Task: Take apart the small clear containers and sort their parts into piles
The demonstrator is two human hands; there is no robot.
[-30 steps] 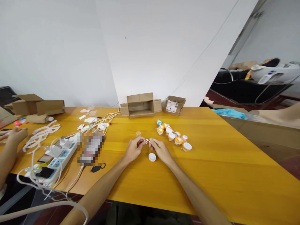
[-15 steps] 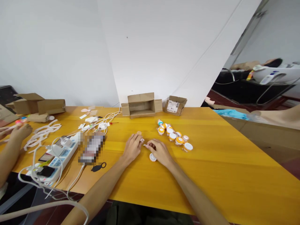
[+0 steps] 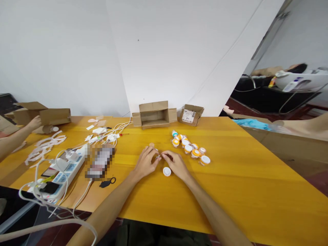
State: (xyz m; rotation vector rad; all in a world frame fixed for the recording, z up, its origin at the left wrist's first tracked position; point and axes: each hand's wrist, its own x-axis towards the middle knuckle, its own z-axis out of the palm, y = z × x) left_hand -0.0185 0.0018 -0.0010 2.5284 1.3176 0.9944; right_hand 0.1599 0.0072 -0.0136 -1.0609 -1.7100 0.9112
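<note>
At the middle of the table, my left hand [image 3: 146,163] is bent over, thumb and fingers closed on a small whitish piece [image 3: 157,156] too tiny to name. Facing it, my right hand [image 3: 176,166] has its fingers curled and its fingertips close to that piece; anything between them is hidden. A white round lid or cap [image 3: 166,171] lies on the wood just below the gap between my hands. Beyond my left fingertips is a small tan disc [image 3: 151,145], partly covered.
Several small clear containers with white-and-orange lids [image 3: 188,148] cluster at right. Behind stand an open cardboard box [image 3: 155,118] and a smaller labelled box [image 3: 191,115]. Leftward are a phone [image 3: 101,162], a power strip [image 3: 69,172] with cables, and a co-worker's arm [image 3: 20,135] at another box.
My left thumb has come round onto the small piece, and my right fingertips have drawn slightly away. The co-worker's hand has moved up to the cardboard box.
</note>
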